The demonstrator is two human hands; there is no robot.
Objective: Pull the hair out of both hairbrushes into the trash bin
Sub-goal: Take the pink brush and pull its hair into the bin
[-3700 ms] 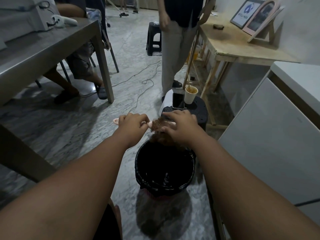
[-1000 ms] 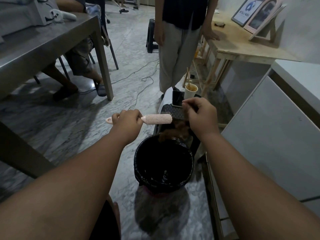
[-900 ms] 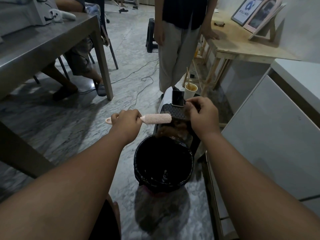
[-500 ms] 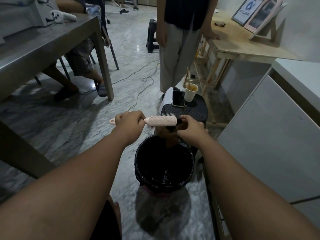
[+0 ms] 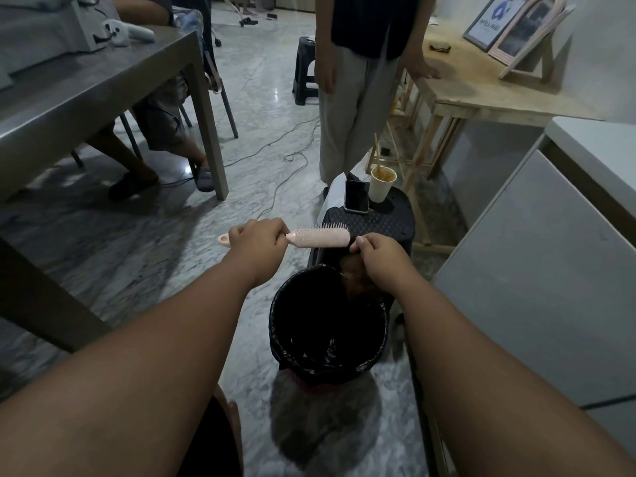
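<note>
- Pink plastic hairbrush with pale bristles (image 5: 318, 237) is held level above the far rim of the round black-lined trash bin (image 5: 328, 364), bristles facing up and away.
- Left hand (image 5: 258, 246) has its fingers wrapped tight round the brush handle; the looped handle end sticks out past the knuckles.
- Right hand (image 5: 377, 258) sits just beside the brush tip, fingers pinched shut on a reddish-brown clump of hair (image 5: 356, 278) that dangles below the knuckles, over the bin's far edge.
- Compared with a second ago, the right hand has dropped from above brush level to just over the bin, carrying the clump lower with it; the brush itself has barely shifted.
- Bristles now look mostly bare where they show, so this brush seems nearly cleared, though its underside is hidden.
- Judging from that, the step in hand is letting the clump fall; it hangs close to the rim, so it could snag on the liner or land outside.
- No second hairbrush shows anywhere; the black plastic stool (image 5: 378, 220) behind the bin holds only a dark phone (image 5: 357, 200) and a paper cup (image 5: 382, 184).
</note>
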